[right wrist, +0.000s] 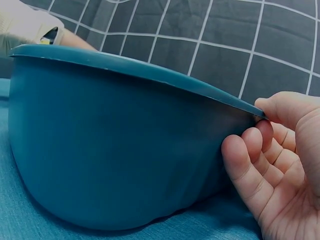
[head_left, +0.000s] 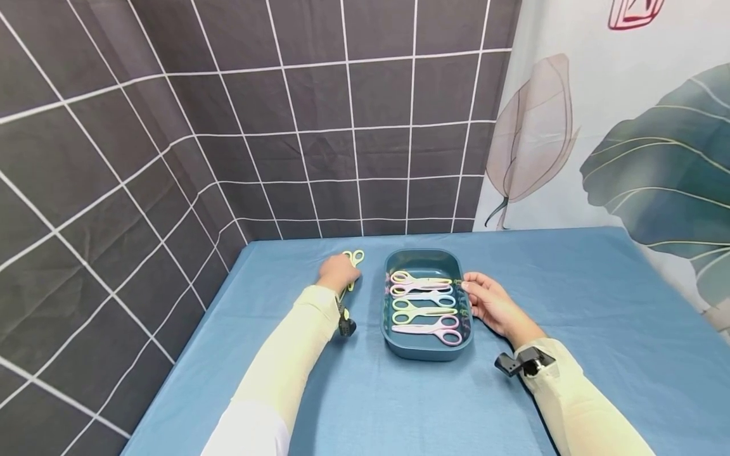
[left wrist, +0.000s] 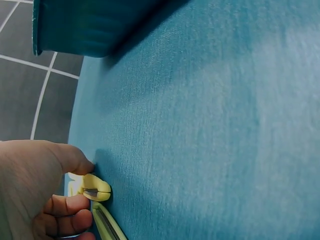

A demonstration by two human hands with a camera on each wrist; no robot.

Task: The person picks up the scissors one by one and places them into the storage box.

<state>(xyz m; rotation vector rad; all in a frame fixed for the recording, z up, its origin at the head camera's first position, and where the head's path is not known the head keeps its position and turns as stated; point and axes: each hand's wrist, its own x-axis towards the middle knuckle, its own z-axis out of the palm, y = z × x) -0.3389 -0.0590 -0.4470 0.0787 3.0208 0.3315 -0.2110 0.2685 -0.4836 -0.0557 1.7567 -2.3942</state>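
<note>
A pair of yellow-green scissors (head_left: 356,256) lies on the table left of the blue bin (head_left: 428,353). My left hand (head_left: 338,273) is over these scissors and partly hides them. In the left wrist view, the thumb and curled fingers hold the yellow scissors (left wrist: 102,191) by the part near the handles, close to the cloth. On the right side, my right hand (head_left: 495,305) pinches the bin's rim between thumb and fingers. The right wrist view shows the thumb on top of the rim and the fingertips (right wrist: 235,150) against the outer wall.
Several scissors in pink, yellow and light blue lie crosswise in the bin, such as the pink pair (head_left: 428,329) at its near end. A blue cloth (head_left: 376,405) covers the table. A dark tiled backdrop (head_left: 319,101) stands behind and to the left.
</note>
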